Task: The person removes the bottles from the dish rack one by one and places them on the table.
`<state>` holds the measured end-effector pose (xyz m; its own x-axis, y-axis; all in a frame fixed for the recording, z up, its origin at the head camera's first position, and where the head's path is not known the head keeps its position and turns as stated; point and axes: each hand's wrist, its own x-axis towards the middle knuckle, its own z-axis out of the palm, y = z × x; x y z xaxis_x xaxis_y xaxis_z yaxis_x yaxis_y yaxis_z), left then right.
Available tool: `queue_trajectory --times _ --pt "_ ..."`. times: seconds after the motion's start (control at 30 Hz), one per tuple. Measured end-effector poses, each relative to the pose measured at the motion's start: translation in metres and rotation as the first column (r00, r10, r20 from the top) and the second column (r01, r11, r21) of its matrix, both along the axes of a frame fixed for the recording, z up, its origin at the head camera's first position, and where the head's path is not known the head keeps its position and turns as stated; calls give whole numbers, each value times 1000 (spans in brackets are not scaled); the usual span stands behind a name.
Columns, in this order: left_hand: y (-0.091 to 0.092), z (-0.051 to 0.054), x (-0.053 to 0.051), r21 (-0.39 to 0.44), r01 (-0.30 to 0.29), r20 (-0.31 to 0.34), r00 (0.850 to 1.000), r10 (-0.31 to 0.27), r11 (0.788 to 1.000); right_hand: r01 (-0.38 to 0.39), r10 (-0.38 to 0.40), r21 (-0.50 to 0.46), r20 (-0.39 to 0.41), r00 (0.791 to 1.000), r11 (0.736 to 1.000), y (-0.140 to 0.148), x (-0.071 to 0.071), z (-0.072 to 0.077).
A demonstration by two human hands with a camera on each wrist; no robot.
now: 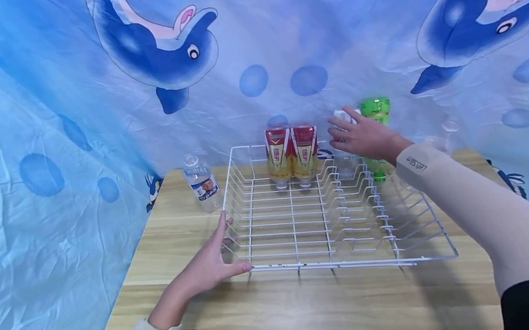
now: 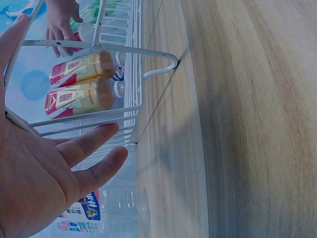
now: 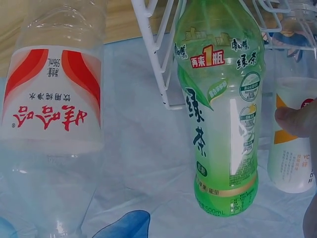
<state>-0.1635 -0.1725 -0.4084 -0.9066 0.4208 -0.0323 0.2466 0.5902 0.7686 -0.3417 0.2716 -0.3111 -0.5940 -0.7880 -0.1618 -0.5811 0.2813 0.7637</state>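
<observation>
Rack as clock dial, 6 on the person's side. White wire rack (image 1: 284,265) sits on the wood counter (image 1: 316,308).

Left hand (image 1: 212,263) at 8: fingers extended along the side wires, thumb on the near rail, rack corner in the crook between. Reads as bracing, not clenching; probably there so the light frame doesn't slide under load.

Right hand (image 1: 362,135) just past 12: fingers spread and fairly straight over the orange-label bottle (image 3: 292,168), one digit lying across its label in the right wrist view. Looks like steadying contact rather than a tight grip. That bottle is cap-down in the slotted part of the rack; narrow neck going between wires probably helps locate it.

Green tea bottle (image 3: 223,134): about 1, next to it, also cap-down, likely relying on the wires for support.

Two juice bottles, left one (image 1: 278,153) and right one (image 1: 304,150), side by side around 12, caps down. Far rail is presumably what keeps them from tipping back.

Outside the rack, both cap-up on the counter: blue-label bottle (image 1: 204,184) at 10, red-label bottle (image 3: 54,99) at 2. Flat bases, so upright needs no support there.

Printed curtain (image 1: 256,27) behind everything, across 12.
</observation>
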Motion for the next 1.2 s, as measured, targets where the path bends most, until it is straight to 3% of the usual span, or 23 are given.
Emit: queue_trajectory --times 0.67,1.2 --pt "1 -5 2 3 -11 15 1000 11 1000 -7 7 11 -24 1000 1000 2 -4 -11" --pt "1 -5 -2 -16 -9 10 1000 9 1000 18 -18 -9 -19 1000 1000 2 -4 -3"
